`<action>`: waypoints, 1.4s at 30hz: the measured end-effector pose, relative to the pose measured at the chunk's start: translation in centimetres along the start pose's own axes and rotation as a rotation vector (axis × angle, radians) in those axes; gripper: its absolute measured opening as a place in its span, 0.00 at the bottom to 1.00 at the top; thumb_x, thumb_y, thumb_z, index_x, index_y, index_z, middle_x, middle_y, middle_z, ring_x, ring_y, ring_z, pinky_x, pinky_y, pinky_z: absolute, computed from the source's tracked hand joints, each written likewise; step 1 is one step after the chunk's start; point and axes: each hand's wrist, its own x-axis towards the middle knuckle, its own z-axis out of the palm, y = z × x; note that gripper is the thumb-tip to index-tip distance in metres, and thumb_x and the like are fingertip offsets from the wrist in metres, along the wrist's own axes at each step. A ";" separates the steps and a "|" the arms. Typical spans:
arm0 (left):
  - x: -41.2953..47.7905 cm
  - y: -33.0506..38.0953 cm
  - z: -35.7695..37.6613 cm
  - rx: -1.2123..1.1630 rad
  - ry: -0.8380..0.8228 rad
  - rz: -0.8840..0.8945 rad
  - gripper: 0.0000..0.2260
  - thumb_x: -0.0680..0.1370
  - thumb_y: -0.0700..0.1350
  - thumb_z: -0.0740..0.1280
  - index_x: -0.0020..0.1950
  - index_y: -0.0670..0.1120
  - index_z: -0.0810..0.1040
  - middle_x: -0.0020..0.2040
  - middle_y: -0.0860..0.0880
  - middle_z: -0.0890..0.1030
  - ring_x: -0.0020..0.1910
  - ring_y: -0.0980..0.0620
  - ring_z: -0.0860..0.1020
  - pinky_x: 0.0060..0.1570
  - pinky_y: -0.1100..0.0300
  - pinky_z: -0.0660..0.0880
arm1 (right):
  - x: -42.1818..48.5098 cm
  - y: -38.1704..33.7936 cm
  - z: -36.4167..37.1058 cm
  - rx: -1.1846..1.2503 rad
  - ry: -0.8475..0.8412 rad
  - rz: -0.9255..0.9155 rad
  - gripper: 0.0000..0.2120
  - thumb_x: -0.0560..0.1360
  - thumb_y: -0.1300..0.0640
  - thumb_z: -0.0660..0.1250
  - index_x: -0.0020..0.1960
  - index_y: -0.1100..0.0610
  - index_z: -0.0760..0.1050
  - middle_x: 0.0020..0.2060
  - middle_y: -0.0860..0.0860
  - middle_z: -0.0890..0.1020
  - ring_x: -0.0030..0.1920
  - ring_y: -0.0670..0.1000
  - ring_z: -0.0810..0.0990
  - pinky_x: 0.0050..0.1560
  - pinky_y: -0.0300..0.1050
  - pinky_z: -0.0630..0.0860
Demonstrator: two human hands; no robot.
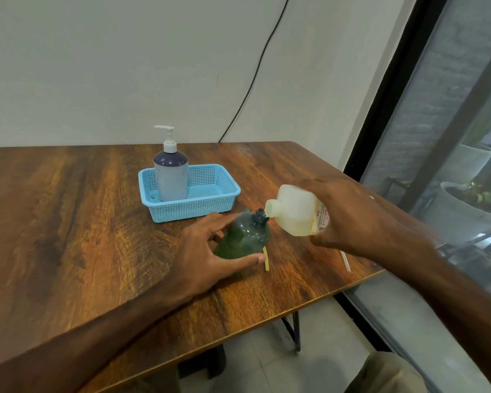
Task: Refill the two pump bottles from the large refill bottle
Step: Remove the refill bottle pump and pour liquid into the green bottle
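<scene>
Green pump bottle (243, 236): near centre of wooden table (68, 208), no pump head on it; light, slick plastic, likely tippy
Left hand (207, 251): fingers and thumb curled round its body
Refill bottle (294, 209): tipped, mouth at the green neck; probably heavy, squashy, best gripped mid-body
Right hand (349, 211): wrapped round its label
Blue-grey pump bottle (171, 174): far, upright in blue basket (193, 208)

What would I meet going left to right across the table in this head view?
Pump bottle standing in the blue basket → left hand → green bottle it grips, tilted → refill bottle, spout at the green bottle's mouth → right hand holding it.
</scene>
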 end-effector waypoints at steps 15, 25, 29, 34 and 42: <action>0.1 0.0 -0.1 0.004 -0.004 -0.003 0.37 0.66 0.64 0.82 0.72 0.55 0.78 0.61 0.60 0.82 0.61 0.57 0.79 0.49 0.54 0.83 | 0.1 -0.3 -0.5 -0.020 -0.015 -0.011 0.43 0.66 0.49 0.81 0.76 0.48 0.65 0.68 0.47 0.75 0.67 0.50 0.72 0.63 0.52 0.76; 0.2 0.0 -0.1 0.007 0.001 0.005 0.37 0.65 0.63 0.82 0.72 0.54 0.78 0.61 0.59 0.83 0.60 0.57 0.80 0.48 0.55 0.83 | 0.2 -0.4 -0.6 -0.021 -0.036 0.003 0.44 0.66 0.50 0.81 0.77 0.47 0.63 0.69 0.47 0.74 0.69 0.51 0.71 0.65 0.53 0.74; 0.1 0.0 -0.1 0.000 0.005 0.010 0.37 0.65 0.63 0.82 0.72 0.55 0.78 0.61 0.60 0.83 0.60 0.57 0.80 0.48 0.54 0.83 | 0.2 -0.3 -0.5 -0.021 -0.038 0.006 0.45 0.66 0.50 0.81 0.77 0.47 0.63 0.70 0.47 0.74 0.69 0.51 0.71 0.66 0.53 0.74; 0.1 -0.1 -0.1 -0.004 0.001 0.010 0.37 0.65 0.64 0.81 0.72 0.56 0.78 0.61 0.60 0.83 0.60 0.57 0.80 0.49 0.53 0.83 | 0.2 -0.4 -0.6 -0.029 -0.037 0.001 0.45 0.66 0.50 0.81 0.77 0.47 0.63 0.69 0.47 0.74 0.69 0.50 0.71 0.65 0.53 0.74; 0.0 0.1 -0.1 -0.011 0.008 0.013 0.37 0.65 0.67 0.80 0.71 0.57 0.78 0.59 0.60 0.83 0.59 0.54 0.80 0.48 0.53 0.82 | 0.2 -0.5 -0.8 -0.022 -0.039 0.004 0.44 0.66 0.50 0.81 0.77 0.46 0.64 0.68 0.48 0.74 0.68 0.51 0.71 0.64 0.53 0.75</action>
